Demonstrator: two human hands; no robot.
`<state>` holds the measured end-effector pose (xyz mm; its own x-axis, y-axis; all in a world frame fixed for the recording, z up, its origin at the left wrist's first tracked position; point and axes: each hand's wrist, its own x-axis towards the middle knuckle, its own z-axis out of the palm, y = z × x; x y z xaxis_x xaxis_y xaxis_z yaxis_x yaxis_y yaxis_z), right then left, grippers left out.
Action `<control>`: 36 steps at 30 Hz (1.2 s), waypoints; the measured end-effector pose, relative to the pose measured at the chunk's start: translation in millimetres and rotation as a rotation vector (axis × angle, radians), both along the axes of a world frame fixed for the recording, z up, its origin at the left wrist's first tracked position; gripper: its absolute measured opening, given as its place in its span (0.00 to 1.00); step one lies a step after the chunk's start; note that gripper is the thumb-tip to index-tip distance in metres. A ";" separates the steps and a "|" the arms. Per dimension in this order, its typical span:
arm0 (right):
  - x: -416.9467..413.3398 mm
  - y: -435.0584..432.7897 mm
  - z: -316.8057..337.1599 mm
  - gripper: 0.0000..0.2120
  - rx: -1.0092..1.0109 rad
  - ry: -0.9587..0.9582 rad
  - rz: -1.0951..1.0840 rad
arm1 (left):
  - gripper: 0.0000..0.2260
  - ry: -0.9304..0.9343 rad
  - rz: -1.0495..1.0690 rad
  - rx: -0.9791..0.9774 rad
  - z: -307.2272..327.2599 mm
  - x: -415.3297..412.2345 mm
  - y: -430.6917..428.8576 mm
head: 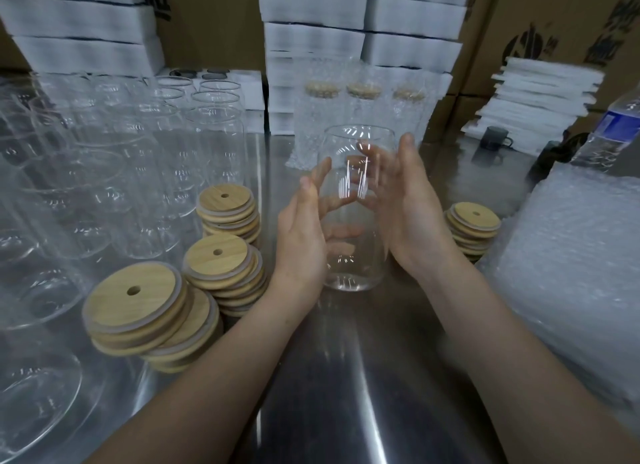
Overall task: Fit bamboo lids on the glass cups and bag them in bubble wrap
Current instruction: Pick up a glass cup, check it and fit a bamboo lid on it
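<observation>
A clear glass cup (356,276) with no lid stands upright at the middle of the steel table (346,377). My left hand (304,242) and my right hand (405,204) flank it, fingers straight, with my fingers against its sides. Stacks of round bamboo lids (221,259) with centre holes lie left of my left hand, and a smaller lid stack (474,224) lies at the right. Three lidded cups in bubble wrap (363,110) stand behind the cup. A pile of bubble wrap bags (571,255) fills the right side.
Several empty glass cups (138,172) crowd the left of the table. White foam boxes (311,37) and cardboard cartons are stacked along the back. A water bottle (609,131) and a dark mug (495,139) stand at the back right.
</observation>
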<state>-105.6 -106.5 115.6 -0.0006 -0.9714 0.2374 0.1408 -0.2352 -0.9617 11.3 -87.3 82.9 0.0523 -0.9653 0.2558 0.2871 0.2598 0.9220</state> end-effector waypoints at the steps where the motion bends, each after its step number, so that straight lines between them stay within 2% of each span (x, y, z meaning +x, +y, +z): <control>1: -1.8 0.3 2.0 0.28 -0.011 -0.030 0.045 | 0.26 -0.014 0.002 -0.021 -0.3 -0.8 1.5; 5: -10.0 -1.6 7.4 0.26 -0.049 -0.070 0.171 | 0.23 -0.106 0.042 -0.118 1.0 -0.1 5.2; 7: -14.2 -2.8 9.4 0.33 -0.048 -0.058 0.201 | 0.26 -0.214 0.057 -0.157 -0.1 -0.2 7.0; 9: -17.9 -3.6 9.6 0.32 -0.044 -0.017 0.198 | 0.29 -0.343 0.082 -0.168 -2.3 -1.9 9.3; 11: -19.6 -3.0 9.5 0.28 -0.038 0.021 0.167 | 0.35 -0.491 0.130 -0.169 -2.7 -1.9 9.7; 14: -18.8 -1.4 9.4 0.29 -0.043 0.030 0.109 | 0.41 -0.682 0.244 -0.212 -1.5 2.2 8.7; 18: -16.7 2.6 9.9 0.28 -0.090 -0.007 0.045 | 0.43 -0.860 0.384 -0.350 1.7 2.3 8.8; 23: -12.4 4.8 9.2 0.21 -0.106 0.072 -0.097 | 0.42 -1.160 0.583 -0.472 0.7 4.7 3.5; 27: -10.5 6.7 10.9 0.20 -0.085 0.081 -0.140 | 0.45 -1.225 0.647 -0.519 -4.2 1.9 3.2; 31: -10.9 8.7 11.6 0.09 -0.044 -0.008 -0.149 | 0.45 -1.256 0.689 -0.555 -9.3 -0.1 -0.6; 36: -15.6 4.7 14.0 0.04 0.073 -0.188 -0.077 | 0.40 -1.244 0.768 -0.636 -17.4 0.5 -6.2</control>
<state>-121.1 -101.8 129.6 -0.1129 -0.9814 0.1554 0.3033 -0.1830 -0.9352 11.8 -93.5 65.5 -0.0857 -0.5334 0.8415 -0.9028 0.3988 0.1609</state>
